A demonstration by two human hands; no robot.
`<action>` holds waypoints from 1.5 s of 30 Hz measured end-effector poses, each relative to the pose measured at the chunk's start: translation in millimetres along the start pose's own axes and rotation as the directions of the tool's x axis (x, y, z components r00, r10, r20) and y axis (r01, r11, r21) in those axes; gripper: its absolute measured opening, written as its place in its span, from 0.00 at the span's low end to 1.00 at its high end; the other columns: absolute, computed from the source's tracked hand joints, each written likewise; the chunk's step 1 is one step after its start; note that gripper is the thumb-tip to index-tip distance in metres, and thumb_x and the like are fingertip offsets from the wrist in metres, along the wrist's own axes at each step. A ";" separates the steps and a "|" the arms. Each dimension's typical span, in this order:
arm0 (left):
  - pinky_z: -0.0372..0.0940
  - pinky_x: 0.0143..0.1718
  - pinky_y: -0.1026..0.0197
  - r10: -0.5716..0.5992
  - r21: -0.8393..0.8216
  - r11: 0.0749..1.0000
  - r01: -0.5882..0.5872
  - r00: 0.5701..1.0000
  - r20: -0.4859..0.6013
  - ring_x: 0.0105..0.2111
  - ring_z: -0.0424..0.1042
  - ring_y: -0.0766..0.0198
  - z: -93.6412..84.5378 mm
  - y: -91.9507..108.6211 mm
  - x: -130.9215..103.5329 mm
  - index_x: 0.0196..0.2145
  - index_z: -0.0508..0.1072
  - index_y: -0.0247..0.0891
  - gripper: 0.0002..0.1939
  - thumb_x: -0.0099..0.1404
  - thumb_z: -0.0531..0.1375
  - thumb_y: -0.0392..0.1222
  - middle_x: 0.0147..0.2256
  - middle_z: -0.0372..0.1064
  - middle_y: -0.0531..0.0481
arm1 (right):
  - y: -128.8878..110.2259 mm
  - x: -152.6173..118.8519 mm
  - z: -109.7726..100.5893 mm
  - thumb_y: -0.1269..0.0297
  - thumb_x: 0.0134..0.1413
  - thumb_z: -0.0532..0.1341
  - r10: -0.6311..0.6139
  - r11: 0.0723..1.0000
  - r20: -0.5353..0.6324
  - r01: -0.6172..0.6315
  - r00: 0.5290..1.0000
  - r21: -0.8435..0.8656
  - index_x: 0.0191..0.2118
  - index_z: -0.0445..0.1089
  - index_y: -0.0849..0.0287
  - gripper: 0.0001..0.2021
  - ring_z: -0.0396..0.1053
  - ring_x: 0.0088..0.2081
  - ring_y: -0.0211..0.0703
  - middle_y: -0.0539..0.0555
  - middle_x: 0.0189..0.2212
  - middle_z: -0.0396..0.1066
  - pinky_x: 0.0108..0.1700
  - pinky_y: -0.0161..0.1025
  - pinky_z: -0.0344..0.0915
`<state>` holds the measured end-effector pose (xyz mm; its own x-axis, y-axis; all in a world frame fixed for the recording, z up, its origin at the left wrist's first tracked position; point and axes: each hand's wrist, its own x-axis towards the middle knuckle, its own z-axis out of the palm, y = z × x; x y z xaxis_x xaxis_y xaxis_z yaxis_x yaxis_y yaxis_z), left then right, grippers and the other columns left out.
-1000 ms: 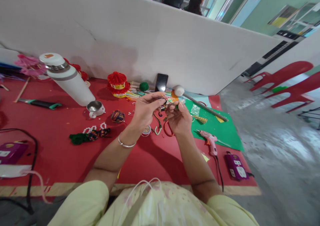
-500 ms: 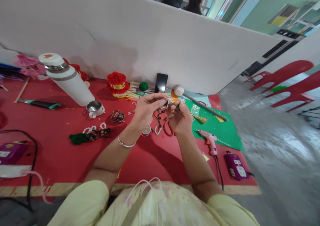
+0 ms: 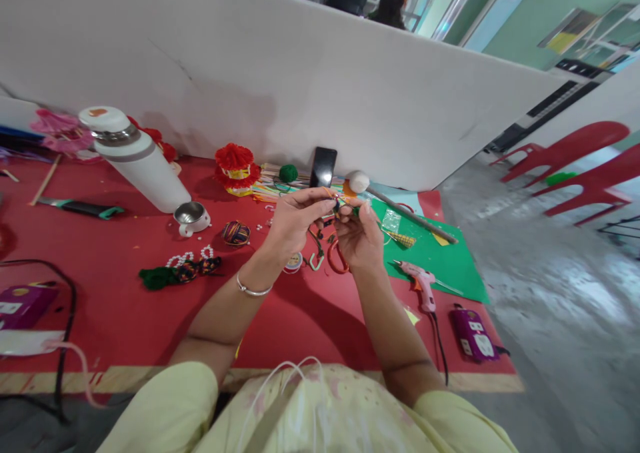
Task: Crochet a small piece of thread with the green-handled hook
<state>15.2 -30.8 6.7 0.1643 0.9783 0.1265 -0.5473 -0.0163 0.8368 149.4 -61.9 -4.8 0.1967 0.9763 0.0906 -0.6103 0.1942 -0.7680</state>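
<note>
One small dark piece [image 3: 338,205], yarn by the look of it, is up above the middle of the red tabletop [image 3: 310,326], seen in the head view. Left hand [image 3: 295,221] pinches it, thumb against forefinger, with a thin orange strand [image 3: 328,191] showing over the tips. Right hand [image 3: 361,237] meets it from the other side, fingers curled, thumb raised; from where I stand I cannot tell how firmly it grips, nor what greenish bit lies under the thumb. Below the two, on the tabletop: a red loop handle [image 3: 338,259] and a small white spool [image 3: 293,262]. Left of them, a multicoloured yarn ball [image 3: 236,233], metal cup [image 3: 192,218] and, nearer the wearer, a dark green knitted strip [image 3: 159,277] beside white beads [image 3: 179,261]. Tall white bottle [image 3: 143,163] behind the cup. Farther back, a green yarn ball [image 3: 289,173] and a phone [image 3: 323,166] propped against the pale partition [image 3: 300,79]. To the right, a pink glue gun [image 3: 424,281], partly on a green sheet [image 3: 453,263]; purple box [image 3: 473,334] near the tabletop's edge.
</note>
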 end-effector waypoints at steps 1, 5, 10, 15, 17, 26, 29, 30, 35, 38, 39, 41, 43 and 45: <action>0.64 0.21 0.67 -0.005 -0.002 1.000 0.005 1.000 -0.004 0.24 0.72 0.70 0.3 0.2 0.1 0.34 0.87 0.40 0.13 0.51 0.78 0.45 0.31 0.81 0.50 | 0.0 0.1 -0.3 0.53 0.55 0.74 -0.003 1.000 0.004 0.003 1.000 -0.002 0.35 0.81 0.52 0.10 0.75 0.30 0.33 0.46 0.28 0.81 0.35 0.30 0.76; 0.62 0.21 0.67 -0.020 -0.021 1.000 0.019 0.999 -0.032 0.22 0.70 0.71 3.3 2.9 0.3 0.30 0.85 0.38 0.12 0.50 0.78 0.46 0.27 0.77 0.52 | 0.2 0.0 -2.1 0.52 0.51 0.77 -0.019 1.000 0.024 0.019 1.000 0.016 0.35 0.82 0.52 0.12 0.76 0.31 0.32 0.46 0.28 0.81 0.36 0.28 0.76; 0.61 0.20 0.68 -0.027 -0.033 0.999 0.026 0.999 -0.039 0.22 0.68 0.71 6.2 5.3 0.1 0.29 0.84 0.38 0.12 0.50 0.79 0.46 0.25 0.75 0.53 | 0.2 -0.5 -3.8 0.53 0.53 0.76 -0.015 1.000 0.004 0.015 1.000 -0.006 0.35 0.81 0.52 0.10 0.77 0.31 0.33 0.47 0.28 0.81 0.35 0.30 0.76; 0.61 0.20 0.67 -0.012 -0.008 1.000 0.012 0.999 -0.047 0.21 0.67 0.72 5.9 4.3 0.0 0.28 0.84 0.38 0.13 0.49 0.79 0.46 0.26 0.76 0.53 | 1.5 0.0 -5.3 0.54 0.54 0.74 -0.026 0.998 -0.021 0.025 0.999 -0.052 0.36 0.81 0.51 0.09 0.78 0.31 0.35 0.47 0.28 0.81 0.35 0.32 0.77; 0.62 0.21 0.67 -0.001 -0.006 1.000 0.000 0.999 -0.044 0.21 0.67 0.72 5.6 4.0 0.0 0.30 0.85 0.38 0.12 0.50 0.78 0.46 0.26 0.76 0.53 | 2.1 0.1 -6.0 0.54 0.54 0.75 -0.034 0.998 -0.017 0.033 0.999 -0.046 0.36 0.80 0.52 0.09 0.78 0.32 0.35 0.47 0.28 0.82 0.36 0.32 0.77; 0.62 0.21 0.68 -0.022 -0.034 0.999 0.020 0.998 -0.054 0.23 0.70 0.71 4.8 2.8 0.8 0.30 0.85 0.38 0.12 0.50 0.78 0.45 0.27 0.76 0.52 | 2.6 0.2 -7.4 0.56 0.54 0.75 -0.048 0.998 -0.009 0.048 0.999 -0.046 0.36 0.81 0.51 0.07 0.78 0.32 0.35 0.47 0.29 0.82 0.35 0.32 0.76; 0.62 0.21 0.68 -0.011 -0.040 0.999 0.009 0.999 -0.043 0.23 0.69 0.71 4.4 2.1 1.3 0.31 0.85 0.39 0.11 0.51 0.78 0.44 0.27 0.76 0.52 | 2.4 -0.5 -6.6 0.57 0.54 0.75 -0.069 0.996 -0.008 0.068 0.998 -0.053 0.36 0.82 0.52 0.07 0.78 0.31 0.35 0.47 0.29 0.83 0.35 0.32 0.76; 0.62 0.21 0.68 -0.009 -0.041 0.999 0.007 0.999 -0.040 0.23 0.69 0.71 4.4 2.0 1.4 0.31 0.85 0.39 0.11 0.51 0.78 0.44 0.27 0.76 0.52 | 2.2 -0.9 -6.2 0.57 0.54 0.75 -0.076 0.995 -0.009 0.076 0.997 -0.059 0.36 0.82 0.52 0.07 0.78 0.31 0.35 0.47 0.29 0.83 0.35 0.32 0.76; 0.63 0.21 0.67 -0.004 -0.018 1.000 0.004 1.000 -0.017 0.22 0.69 0.71 4.2 1.9 1.4 0.31 0.85 0.38 0.12 0.50 0.78 0.45 0.29 0.79 0.51 | 1.7 -2.7 -3.2 0.56 0.54 0.75 -0.101 0.991 0.007 0.102 0.995 -0.086 0.36 0.83 0.52 0.08 0.79 0.32 0.35 0.48 0.30 0.84 0.37 0.32 0.76; 0.63 0.21 0.67 -0.024 -0.025 0.999 0.024 1.000 0.018 0.22 0.70 0.71 2.5 0.7 1.0 0.33 0.86 0.38 0.13 0.51 0.78 0.44 0.30 0.80 0.51 | 1.8 -3.1 -1.7 0.55 0.53 0.76 -0.109 0.991 0.019 0.110 0.994 -0.077 0.36 0.83 0.53 0.09 0.79 0.33 0.34 0.48 0.30 0.84 0.38 0.31 0.76; 0.63 0.21 0.68 -0.036 -0.033 0.999 0.037 0.999 0.030 0.22 0.71 0.71 1.7 0.3 0.9 0.35 0.86 0.38 0.14 0.51 0.79 0.43 0.30 0.80 0.50 | 2.0 -3.1 -1.5 0.54 0.53 0.76 -0.110 0.991 0.018 0.111 0.994 -0.077 0.36 0.83 0.52 0.10 0.78 0.32 0.34 0.48 0.30 0.83 0.38 0.31 0.76; 0.63 0.21 0.68 -0.069 -0.053 0.996 0.071 0.996 0.049 0.22 0.71 0.72 -0.1 0.0 0.8 0.37 0.86 0.39 0.15 0.51 0.79 0.42 0.31 0.81 0.51 | 2.8 -2.6 -1.6 0.52 0.52 0.77 -0.110 0.990 0.018 0.111 0.994 -0.085 0.36 0.82 0.52 0.11 0.78 0.32 0.35 0.47 0.29 0.83 0.37 0.33 0.76; 0.63 0.20 0.68 -0.118 -0.075 0.990 0.123 0.991 0.061 0.21 0.70 0.73 -1.5 0.8 0.9 0.39 0.87 0.38 0.16 0.51 0.78 0.41 0.30 0.80 0.51 | 3.7 -1.5 -2.9 0.50 0.51 0.77 -0.110 0.990 0.027 0.112 0.994 -0.091 0.36 0.82 0.51 0.13 0.77 0.32 0.36 0.47 0.30 0.82 0.35 0.34 0.76; 0.62 0.20 0.68 -0.166 -0.103 0.980 0.173 0.983 0.075 0.20 0.69 0.73 -2.2 2.5 1.1 0.39 0.86 0.38 0.16 0.50 0.78 0.40 0.29 0.80 0.52 | 4.5 -0.2 -5.4 0.48 0.50 0.77 -0.112 0.989 0.047 0.116 0.993 -0.089 0.36 0.82 0.51 0.14 0.77 0.32 0.36 0.47 0.30 0.82 0.34 0.33 0.75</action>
<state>12.2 -29.3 7.8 0.3137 0.9492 0.0251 -0.5918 0.1748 0.7869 150.8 -61.8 -11.7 0.2274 0.9517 0.2064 -0.5129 0.2972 -0.8053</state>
